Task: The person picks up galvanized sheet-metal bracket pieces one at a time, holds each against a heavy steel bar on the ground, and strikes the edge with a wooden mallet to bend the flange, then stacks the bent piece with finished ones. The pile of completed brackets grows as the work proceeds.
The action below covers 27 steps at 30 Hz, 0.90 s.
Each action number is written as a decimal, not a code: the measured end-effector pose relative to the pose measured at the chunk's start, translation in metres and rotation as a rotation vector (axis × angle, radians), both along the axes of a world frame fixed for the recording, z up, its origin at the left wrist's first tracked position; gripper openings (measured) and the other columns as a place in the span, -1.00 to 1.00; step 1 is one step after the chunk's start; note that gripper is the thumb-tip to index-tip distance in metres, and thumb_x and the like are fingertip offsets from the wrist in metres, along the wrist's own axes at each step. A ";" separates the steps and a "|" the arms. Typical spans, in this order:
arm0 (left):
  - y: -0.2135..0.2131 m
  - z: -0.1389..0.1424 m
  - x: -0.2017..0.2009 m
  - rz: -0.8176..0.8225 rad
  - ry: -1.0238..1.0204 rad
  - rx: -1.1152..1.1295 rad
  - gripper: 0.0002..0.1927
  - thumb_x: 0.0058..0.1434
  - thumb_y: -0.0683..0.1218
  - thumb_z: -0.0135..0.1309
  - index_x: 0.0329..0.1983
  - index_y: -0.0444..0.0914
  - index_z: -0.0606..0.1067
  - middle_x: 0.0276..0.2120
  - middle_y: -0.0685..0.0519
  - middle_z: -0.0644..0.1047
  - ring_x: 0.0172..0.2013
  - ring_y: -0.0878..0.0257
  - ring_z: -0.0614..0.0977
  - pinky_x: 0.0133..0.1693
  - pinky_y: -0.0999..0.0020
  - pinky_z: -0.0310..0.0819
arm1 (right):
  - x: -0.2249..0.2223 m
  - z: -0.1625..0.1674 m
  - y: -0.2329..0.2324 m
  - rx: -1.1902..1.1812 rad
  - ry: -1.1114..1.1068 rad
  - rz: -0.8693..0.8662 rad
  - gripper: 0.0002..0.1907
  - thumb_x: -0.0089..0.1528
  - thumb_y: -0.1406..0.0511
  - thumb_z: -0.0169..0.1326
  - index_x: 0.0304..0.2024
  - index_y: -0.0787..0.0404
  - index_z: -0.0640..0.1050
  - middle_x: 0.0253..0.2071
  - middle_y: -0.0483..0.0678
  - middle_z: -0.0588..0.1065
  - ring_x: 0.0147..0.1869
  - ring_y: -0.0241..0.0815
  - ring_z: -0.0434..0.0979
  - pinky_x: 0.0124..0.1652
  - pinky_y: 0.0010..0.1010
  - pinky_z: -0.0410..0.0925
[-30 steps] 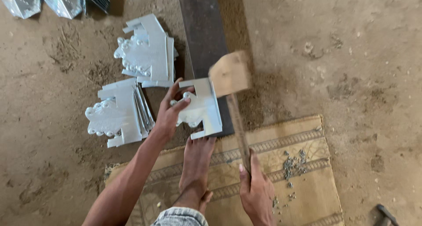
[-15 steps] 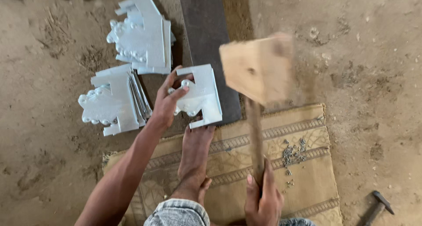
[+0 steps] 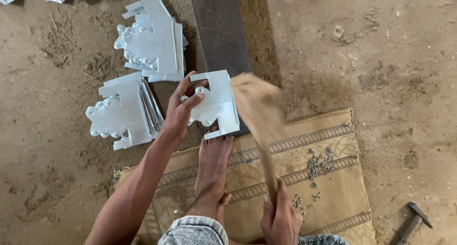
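— Gripping what, exactly?

— Left hand (image 3: 183,112) is pinning a shiny metal bracket (image 3: 216,104) against the near end of a dark steel bar (image 3: 219,30), fingers spread over its left edge. Right hand (image 3: 281,219) is clenching the handle of a wooden mallet (image 3: 257,109), whose head is blurring just beside the bracket's right edge.

— Where is the bracket sitting?

— It is lying flat on the bar, with a bare foot (image 3: 212,169) pressing at its lower edge, toes touching the metal.

— What is crowding the spot?

— Two stacks of similar brackets are lying on the dirt floor (image 3: 390,59): one stack (image 3: 121,111) just beside the left wrist, another stack (image 3: 152,42) farther up, alongside the bar. A woven mat (image 3: 333,178) is spreading under the foot and right hand, carrying a scatter of small rivets (image 3: 319,161) to the right of the mallet handle. A metal hammer (image 3: 412,221) is lying on the dirt, well apart at the lower right. The mallet's blurred head is hiding part of the bar's end.
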<state>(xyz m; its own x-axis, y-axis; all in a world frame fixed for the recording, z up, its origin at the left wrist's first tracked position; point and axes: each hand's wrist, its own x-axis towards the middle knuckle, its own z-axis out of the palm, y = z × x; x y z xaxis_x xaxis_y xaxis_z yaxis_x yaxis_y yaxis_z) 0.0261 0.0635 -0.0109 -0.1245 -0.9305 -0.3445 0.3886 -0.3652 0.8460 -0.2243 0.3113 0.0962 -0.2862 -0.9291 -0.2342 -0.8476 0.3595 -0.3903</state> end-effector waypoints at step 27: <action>0.003 -0.020 0.001 0.026 0.054 0.004 -0.14 0.22 -0.23 0.06 0.58 -0.25 0.03 0.27 -0.05 0.51 0.26 0.13 0.50 0.30 0.17 0.31 | -0.025 -0.034 0.052 -0.387 -0.135 0.058 -0.53 0.34 0.23 0.01 0.26 0.28 0.36 -0.29 0.15 0.62 -0.33 -0.01 0.74 -0.27 -0.33 0.58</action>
